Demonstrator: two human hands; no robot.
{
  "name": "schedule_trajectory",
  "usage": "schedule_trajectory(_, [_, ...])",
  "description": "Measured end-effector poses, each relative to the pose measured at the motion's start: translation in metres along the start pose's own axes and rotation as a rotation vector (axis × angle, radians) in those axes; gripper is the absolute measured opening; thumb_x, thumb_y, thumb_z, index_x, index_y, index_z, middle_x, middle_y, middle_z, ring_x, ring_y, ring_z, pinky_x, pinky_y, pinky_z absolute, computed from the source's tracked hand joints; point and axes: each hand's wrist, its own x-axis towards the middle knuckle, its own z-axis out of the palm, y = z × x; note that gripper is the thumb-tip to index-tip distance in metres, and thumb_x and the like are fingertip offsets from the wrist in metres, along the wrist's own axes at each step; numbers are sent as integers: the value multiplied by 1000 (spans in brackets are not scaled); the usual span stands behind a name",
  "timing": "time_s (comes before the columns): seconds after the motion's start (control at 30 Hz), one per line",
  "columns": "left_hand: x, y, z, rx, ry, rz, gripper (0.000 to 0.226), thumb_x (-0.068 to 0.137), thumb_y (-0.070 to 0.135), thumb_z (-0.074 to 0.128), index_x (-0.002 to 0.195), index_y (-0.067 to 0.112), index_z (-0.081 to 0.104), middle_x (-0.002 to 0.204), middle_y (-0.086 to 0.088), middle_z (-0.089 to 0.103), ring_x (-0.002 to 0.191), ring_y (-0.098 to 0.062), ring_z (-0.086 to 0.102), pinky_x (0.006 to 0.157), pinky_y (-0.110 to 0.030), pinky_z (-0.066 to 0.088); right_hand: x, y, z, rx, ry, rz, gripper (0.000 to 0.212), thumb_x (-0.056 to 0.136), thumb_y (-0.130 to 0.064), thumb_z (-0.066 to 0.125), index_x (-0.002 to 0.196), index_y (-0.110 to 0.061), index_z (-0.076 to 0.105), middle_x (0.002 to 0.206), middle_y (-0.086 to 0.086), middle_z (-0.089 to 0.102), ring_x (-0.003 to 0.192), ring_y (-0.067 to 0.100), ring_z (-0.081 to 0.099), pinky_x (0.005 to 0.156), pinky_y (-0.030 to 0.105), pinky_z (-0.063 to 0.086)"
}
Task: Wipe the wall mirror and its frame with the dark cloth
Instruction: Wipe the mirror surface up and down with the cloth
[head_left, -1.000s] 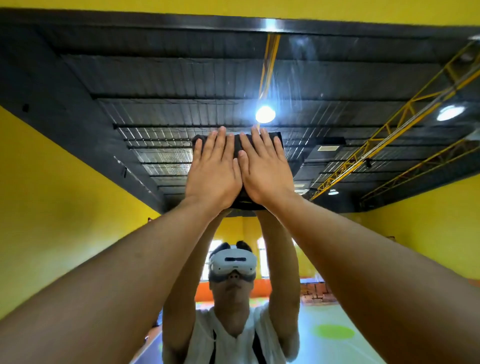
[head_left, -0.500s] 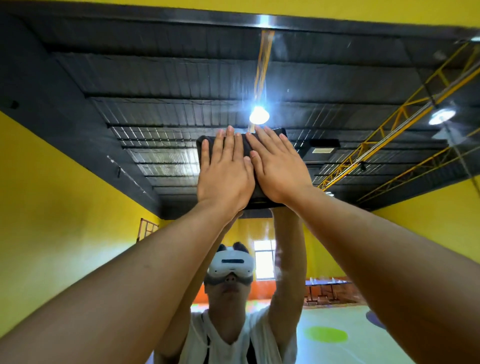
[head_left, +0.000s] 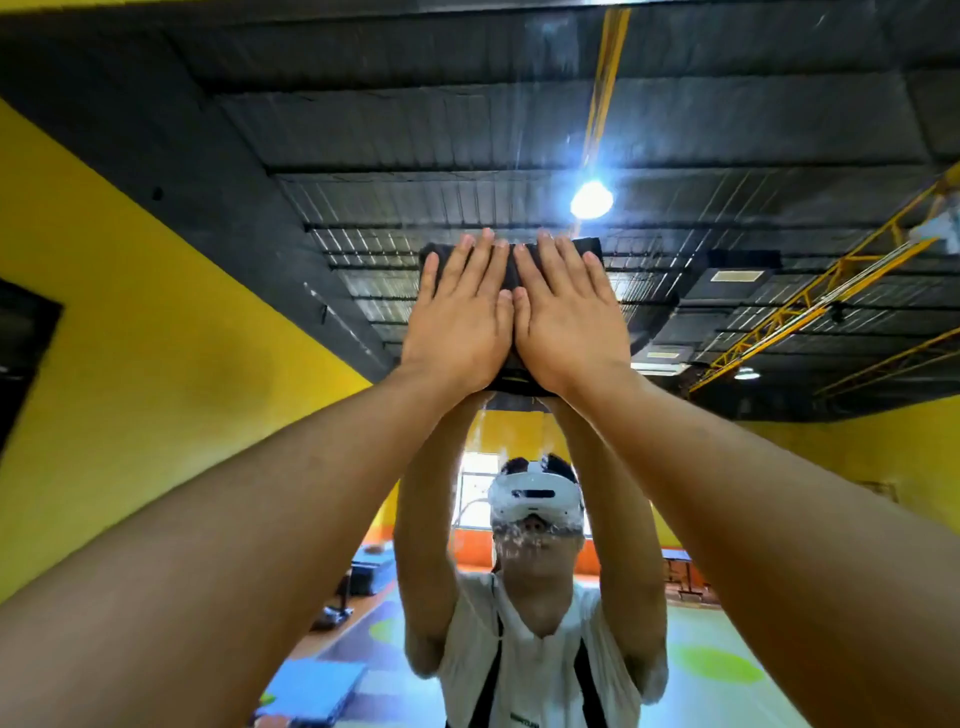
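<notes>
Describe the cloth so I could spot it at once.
Look at the big mirror filling the view, then follow the two raised forearms to where they meet near the middle. There the left hand and right hand press flat, side by side, on the cloth: a folded black rectangle, showing past the fingertips just below the bright lamp.

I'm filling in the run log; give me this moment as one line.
stage: wiping glass | left hand: flat on dark cloth | right hand: flat on cloth | mirror: cloth pressed high up

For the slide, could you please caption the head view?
Left hand and right hand press a folded dark cloth flat against the wall mirror.
</notes>
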Motion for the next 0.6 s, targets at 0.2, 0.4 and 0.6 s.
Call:
schedule_trajectory(0.2, [-24, 1, 5, -8, 6, 20, 64, 105, 40, 9, 166, 19, 9, 174, 2, 1, 160, -14, -6, 129, -42, -7, -27, -5, 4, -34, 10, -1, 64, 105, -40, 8, 164, -18, 20, 172, 8, 11, 160, 22, 2, 130, 44, 1])
schedule_trajectory(0.4, [-51, 2, 9, -3, 38, 52, 62, 107, 38, 12, 165, 16, 13, 174, -1, 5, 160, -17, -1, 130, -47, 0, -54, -12, 5, -72, 7, 16, 58, 110, -38, 15, 165, -18, 18, 173, 8, 8, 160, 21, 0, 130, 43, 0])
schedule_trajectory(0.6, [-88, 6, 14, 13, 48, 51, 60, 109, 36, 16, 165, 15, 16, 173, -2, 8, 160, -18, 1, 129, -48, 4, -91, -21, 11, -75, 61, 9, 58, 109, -37, 20, 162, -15, 28, 171, 11, 19, 159, 24, 10, 129, 46, 9])
